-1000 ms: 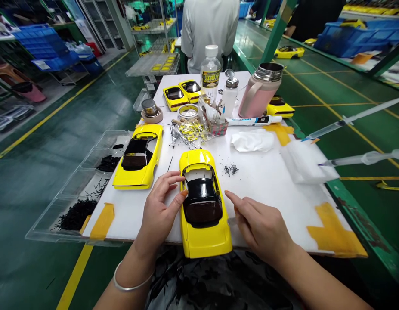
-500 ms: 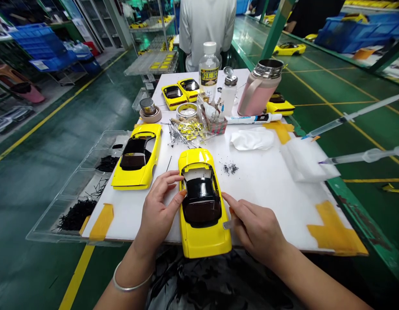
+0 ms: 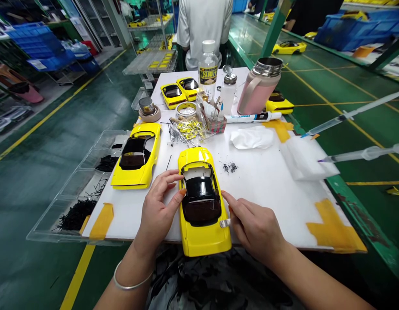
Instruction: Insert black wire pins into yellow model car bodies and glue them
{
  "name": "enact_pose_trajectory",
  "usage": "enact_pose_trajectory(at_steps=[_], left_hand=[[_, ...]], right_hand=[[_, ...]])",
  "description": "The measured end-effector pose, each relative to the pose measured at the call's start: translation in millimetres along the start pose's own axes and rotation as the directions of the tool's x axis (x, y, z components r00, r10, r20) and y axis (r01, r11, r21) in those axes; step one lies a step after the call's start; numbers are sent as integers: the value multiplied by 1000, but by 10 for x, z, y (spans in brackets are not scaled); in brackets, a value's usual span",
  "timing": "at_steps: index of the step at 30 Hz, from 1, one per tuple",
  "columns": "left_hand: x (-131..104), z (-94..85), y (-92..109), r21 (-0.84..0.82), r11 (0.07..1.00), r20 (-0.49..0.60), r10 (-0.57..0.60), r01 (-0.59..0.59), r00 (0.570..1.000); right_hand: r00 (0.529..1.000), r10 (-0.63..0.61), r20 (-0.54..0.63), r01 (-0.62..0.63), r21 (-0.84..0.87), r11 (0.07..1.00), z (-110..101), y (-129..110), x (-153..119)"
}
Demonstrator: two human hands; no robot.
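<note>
A yellow model car body (image 3: 204, 241) with a black roof and dark rear window rests at the table's near edge, its tail towards me. My left hand (image 3: 160, 200) grips its left side, thumb by the window and fingers further forward along the edge. Against the car's right side rests the index fingertip of my right hand (image 3: 255, 221). Its other fingers are curled around a small tool with a shiny, clear-looking end (image 3: 224, 223) poking out towards the car; the rest of that tool is hidden in the hand. Tiny black parts (image 3: 230, 167) lie scattered just ahead.
Another yellow car body (image 3: 137, 157) stands at left, beside a clear tray (image 3: 44, 228) of black parts. Further back are a pink mug (image 3: 259, 92), a bottle (image 3: 208, 69), a marker (image 3: 254, 117) and a bag of small parts (image 3: 189, 128). Two syringes (image 3: 363, 156) stick into white foam at right.
The tool's shiny end by my right hand has turned or shifted slightly and looks brighter. Both hands and the car body stay in nearly the same place.
</note>
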State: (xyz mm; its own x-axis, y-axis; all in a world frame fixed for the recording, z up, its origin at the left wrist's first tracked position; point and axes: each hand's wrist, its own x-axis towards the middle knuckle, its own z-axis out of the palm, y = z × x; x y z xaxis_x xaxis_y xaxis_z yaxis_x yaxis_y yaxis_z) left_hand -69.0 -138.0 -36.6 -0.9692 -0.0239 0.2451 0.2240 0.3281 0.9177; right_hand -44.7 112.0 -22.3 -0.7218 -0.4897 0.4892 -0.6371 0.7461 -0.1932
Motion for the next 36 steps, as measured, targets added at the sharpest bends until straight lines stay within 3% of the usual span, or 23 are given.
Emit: enact_pose_trajectory(at_steps=[9, 24, 36], left_hand=[[0, 0, -14, -14, 1000, -7, 1, -1, 1000], [4, -3, -14, 14, 1000, -5, 11, -11, 1000], [-2, -2, -25, 16, 1000, -6, 14, -14, 1000]], right_hand=[[999, 47, 1, -47, 127, 991, 3, 17, -22], [999, -36, 8, 35, 83, 996, -3, -6, 4], [996, 91, 16, -92, 263, 961, 35, 43, -63]])
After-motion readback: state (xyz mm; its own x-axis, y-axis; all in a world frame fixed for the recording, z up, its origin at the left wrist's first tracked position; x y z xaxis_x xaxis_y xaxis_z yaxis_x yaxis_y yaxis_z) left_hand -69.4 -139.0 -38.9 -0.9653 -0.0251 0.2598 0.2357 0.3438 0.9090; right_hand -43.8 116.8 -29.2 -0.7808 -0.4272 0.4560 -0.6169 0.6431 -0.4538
